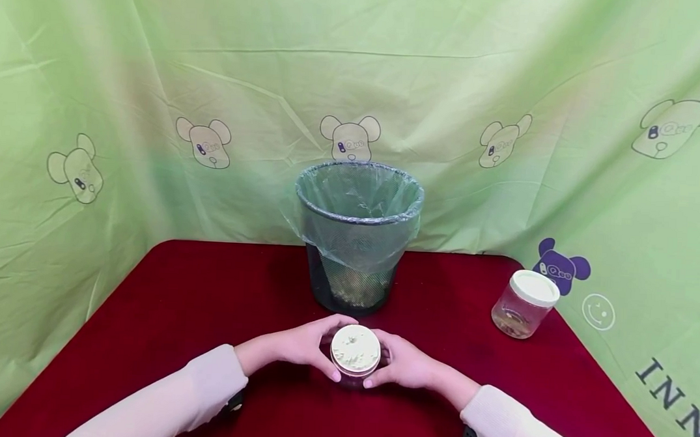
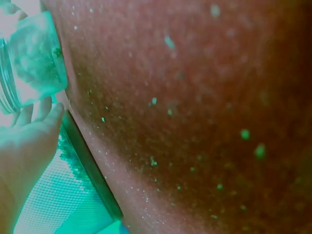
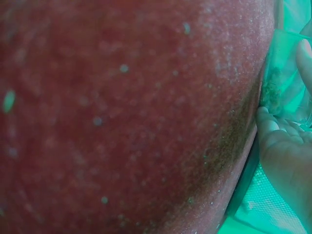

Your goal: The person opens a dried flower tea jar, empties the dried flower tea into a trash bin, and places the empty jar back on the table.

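Observation:
A clear jar [image 1: 355,350] with a pale, lumpy-looking round top stands at the front middle of the red table. My left hand [image 1: 305,342] holds it from the left, thumb at the near side and fingers round the back. From the right my right hand [image 1: 407,362] grips the same jar, its thumb also at the near side. Through the jar's clear wall [image 2: 41,56] in the left wrist view, lumpy contents show. In the right wrist view the right hand's fingers [image 3: 273,127] lie along the jar's side.
A black mesh wastebasket [image 1: 353,284] lined with a clear plastic bag stands just behind the jar. At the right edge of the red cloth-covered table [image 1: 206,284] is another clear jar [image 1: 524,305] with a white lid and a little brownish matter inside. Green printed curtains [image 1: 261,97] surround the table.

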`<state>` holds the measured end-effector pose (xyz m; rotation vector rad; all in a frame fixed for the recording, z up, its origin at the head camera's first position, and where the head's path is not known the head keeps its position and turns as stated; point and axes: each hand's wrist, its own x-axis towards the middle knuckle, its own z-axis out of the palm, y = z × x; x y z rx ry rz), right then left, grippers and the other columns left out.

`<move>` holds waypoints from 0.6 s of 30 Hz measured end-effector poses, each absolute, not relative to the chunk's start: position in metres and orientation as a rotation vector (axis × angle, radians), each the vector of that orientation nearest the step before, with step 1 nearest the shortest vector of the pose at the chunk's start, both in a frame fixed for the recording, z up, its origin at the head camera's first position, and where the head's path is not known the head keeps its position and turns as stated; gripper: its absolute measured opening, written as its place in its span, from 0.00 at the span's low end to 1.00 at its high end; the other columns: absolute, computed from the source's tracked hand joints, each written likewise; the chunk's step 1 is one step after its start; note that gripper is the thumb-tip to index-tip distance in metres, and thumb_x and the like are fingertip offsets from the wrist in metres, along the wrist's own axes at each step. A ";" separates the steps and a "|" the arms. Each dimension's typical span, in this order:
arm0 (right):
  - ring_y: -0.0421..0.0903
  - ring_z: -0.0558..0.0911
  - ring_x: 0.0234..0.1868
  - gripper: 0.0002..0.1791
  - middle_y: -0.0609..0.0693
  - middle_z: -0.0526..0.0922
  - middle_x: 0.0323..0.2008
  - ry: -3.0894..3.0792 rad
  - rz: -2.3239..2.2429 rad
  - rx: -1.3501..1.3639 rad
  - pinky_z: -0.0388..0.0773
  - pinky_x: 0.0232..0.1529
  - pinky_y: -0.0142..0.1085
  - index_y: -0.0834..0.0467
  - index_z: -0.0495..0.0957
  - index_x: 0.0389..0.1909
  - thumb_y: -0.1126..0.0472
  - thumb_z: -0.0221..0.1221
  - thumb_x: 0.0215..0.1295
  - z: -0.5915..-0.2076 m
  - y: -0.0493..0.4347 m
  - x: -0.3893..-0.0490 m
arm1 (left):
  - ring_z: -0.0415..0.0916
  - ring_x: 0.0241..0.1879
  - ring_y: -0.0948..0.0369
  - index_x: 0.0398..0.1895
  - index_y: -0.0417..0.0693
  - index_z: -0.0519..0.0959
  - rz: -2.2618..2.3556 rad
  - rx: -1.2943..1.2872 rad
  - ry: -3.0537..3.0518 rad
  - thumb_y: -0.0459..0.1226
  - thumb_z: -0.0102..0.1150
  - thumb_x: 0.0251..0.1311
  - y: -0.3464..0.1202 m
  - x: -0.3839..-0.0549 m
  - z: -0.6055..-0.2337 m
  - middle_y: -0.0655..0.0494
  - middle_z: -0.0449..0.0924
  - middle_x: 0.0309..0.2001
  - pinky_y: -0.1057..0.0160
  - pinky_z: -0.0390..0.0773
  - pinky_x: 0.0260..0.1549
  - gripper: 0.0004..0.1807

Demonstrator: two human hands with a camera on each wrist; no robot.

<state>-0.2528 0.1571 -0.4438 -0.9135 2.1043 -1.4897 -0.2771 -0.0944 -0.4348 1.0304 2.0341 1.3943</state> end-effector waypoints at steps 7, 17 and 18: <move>0.41 0.76 0.55 0.40 0.55 0.77 0.55 2.109 -1.491 -0.921 0.72 0.54 0.32 0.68 0.63 0.64 0.70 0.72 0.50 -0.444 0.157 -0.253 | 0.70 0.58 0.63 0.66 0.43 0.63 1.394 1.072 2.003 0.29 0.76 0.43 -0.091 -0.281 -0.434 0.59 0.73 0.57 0.65 0.65 0.59 0.44; 0.41 0.75 0.55 0.41 0.55 0.76 0.55 2.116 -1.483 -0.919 0.72 0.55 0.32 0.68 0.63 0.64 0.70 0.72 0.49 -0.444 0.157 -0.253 | 0.71 0.56 0.63 0.64 0.41 0.65 1.439 1.028 2.025 0.28 0.75 0.43 -0.088 -0.276 -0.435 0.57 0.74 0.55 0.67 0.65 0.58 0.42; 0.41 0.75 0.56 0.41 0.55 0.76 0.55 2.118 -1.480 -0.920 0.72 0.55 0.31 0.68 0.63 0.64 0.70 0.72 0.49 -0.444 0.157 -0.253 | 0.71 0.55 0.63 0.63 0.41 0.66 1.442 1.012 2.046 0.28 0.76 0.43 -0.088 -0.274 -0.435 0.57 0.74 0.54 0.67 0.65 0.58 0.41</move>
